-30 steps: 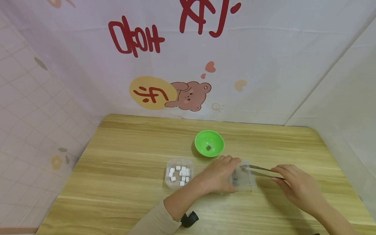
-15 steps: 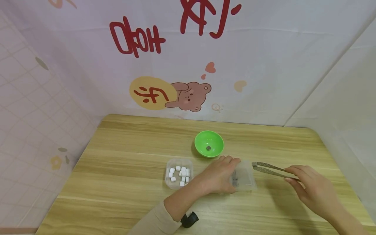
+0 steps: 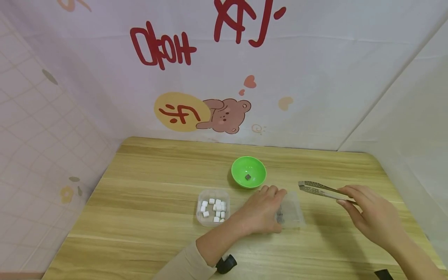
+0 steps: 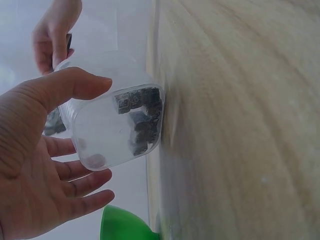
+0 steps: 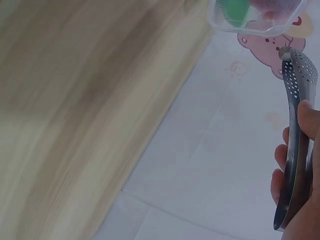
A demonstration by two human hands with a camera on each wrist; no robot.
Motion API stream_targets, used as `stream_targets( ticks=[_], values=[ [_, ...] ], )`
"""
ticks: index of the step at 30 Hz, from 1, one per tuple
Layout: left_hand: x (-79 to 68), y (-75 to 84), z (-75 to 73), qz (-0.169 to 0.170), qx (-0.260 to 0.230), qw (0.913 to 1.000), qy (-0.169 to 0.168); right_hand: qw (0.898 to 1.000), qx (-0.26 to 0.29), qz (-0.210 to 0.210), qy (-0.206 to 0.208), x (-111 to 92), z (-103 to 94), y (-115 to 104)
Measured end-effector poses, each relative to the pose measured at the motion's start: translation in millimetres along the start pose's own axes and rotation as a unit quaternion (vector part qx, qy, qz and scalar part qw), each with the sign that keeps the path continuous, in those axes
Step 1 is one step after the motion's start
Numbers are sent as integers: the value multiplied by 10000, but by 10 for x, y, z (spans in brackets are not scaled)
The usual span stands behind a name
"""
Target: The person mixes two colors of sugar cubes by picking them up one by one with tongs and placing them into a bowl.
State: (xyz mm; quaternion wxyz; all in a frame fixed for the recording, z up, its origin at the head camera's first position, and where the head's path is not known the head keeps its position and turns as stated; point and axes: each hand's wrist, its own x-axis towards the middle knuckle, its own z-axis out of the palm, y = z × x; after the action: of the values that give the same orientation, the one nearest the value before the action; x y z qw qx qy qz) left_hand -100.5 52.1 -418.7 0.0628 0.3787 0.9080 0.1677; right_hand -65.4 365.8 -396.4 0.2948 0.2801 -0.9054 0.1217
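My left hand point(image 3: 262, 210) grips a clear plastic box point(image 3: 293, 210) tipped on its side, its opening towards the right. Several dark cubes point(image 4: 142, 117) lie inside it, seen through the base in the left wrist view. To the right, my right hand point(image 3: 372, 214) holds perforated metal tongs point(image 3: 322, 190) above the table, their tips just outside the box's opening. In the right wrist view the tongs' tips point(image 5: 286, 52) are close together; a small greyish bit shows there, too small to identify. Behind the box stands a green bowl point(image 3: 248, 167) with one dark cube point(image 3: 247, 177) in it.
A second clear box point(image 3: 199, 221) with several white cubes point(image 3: 218, 206) stands left of my left forearm. Black straps point(image 3: 226, 264) show near my wrists. The wooden table point(image 3: 140, 175) meets a printed cloth wall point(image 3: 308, 77) at the back.
My right hand has drawn the tongs out of the clear box to the right, then raised them slightly. My left hand and the box have stayed in place.
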Motion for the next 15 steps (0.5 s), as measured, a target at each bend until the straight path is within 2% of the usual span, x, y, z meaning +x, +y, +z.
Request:
stream_targets(
  ticks=[15],
  values=[
    [0, -1, 25, 88, 310, 9993, 171, 9983, 188, -543, -115, 543, 369, -92]
  ],
)
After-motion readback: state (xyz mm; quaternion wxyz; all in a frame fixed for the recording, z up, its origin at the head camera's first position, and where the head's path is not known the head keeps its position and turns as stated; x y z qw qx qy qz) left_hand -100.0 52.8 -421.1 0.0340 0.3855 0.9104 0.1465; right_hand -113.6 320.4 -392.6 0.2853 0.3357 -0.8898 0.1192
